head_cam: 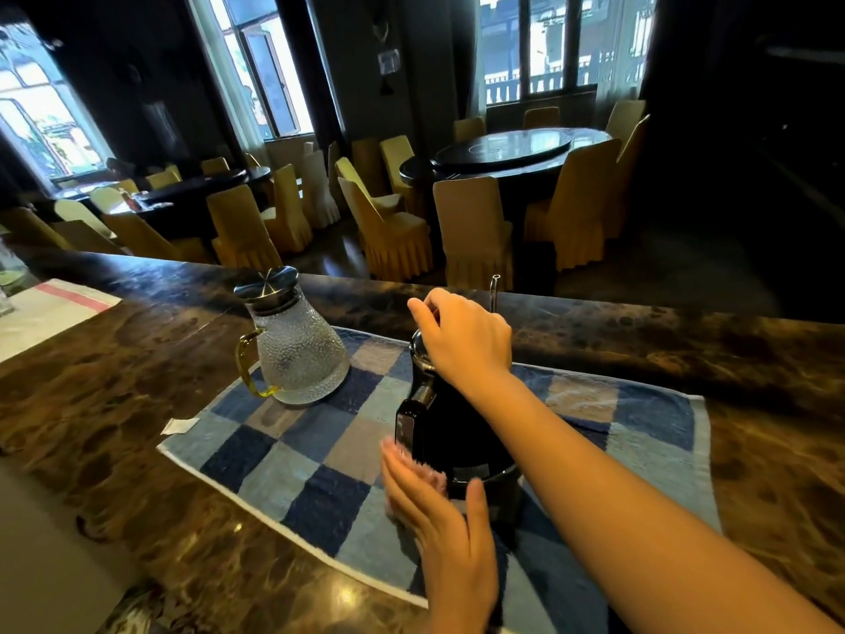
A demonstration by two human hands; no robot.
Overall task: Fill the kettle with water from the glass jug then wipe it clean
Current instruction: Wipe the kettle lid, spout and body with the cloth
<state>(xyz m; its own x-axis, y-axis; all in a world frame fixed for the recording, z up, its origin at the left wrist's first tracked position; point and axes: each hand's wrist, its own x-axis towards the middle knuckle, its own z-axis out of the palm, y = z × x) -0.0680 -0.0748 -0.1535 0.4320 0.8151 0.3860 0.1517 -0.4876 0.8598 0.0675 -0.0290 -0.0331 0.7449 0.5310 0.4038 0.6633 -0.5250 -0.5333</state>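
My right hand (462,340) rests on top of the black kettle (450,432), fingers curled down over the lid; whether that grip is pinching a knob or only pressing, I cannot tell, since the hand hides the lid. My left hand (434,505) is at the kettle's 7 o'clock, its grip apart, palm and fingers flat against a pale pink cloth (423,466) laid on the lower body beside the handle. The kettle stands upright on the blue checked towel (292,469) spread over the marble bench (137,354).

The glass jug (297,350), steel lid on, sits at the kettle's 10 o'clock, near but apart from it, and looks almost empty, so I judge the filling done and the wiping in hand.

The risks: pushing too hard from the left could slide or tip the full kettle toward 3 o'clock on the soft towel, slopping water. A wide sweep of my left elbow could also knock the jug.
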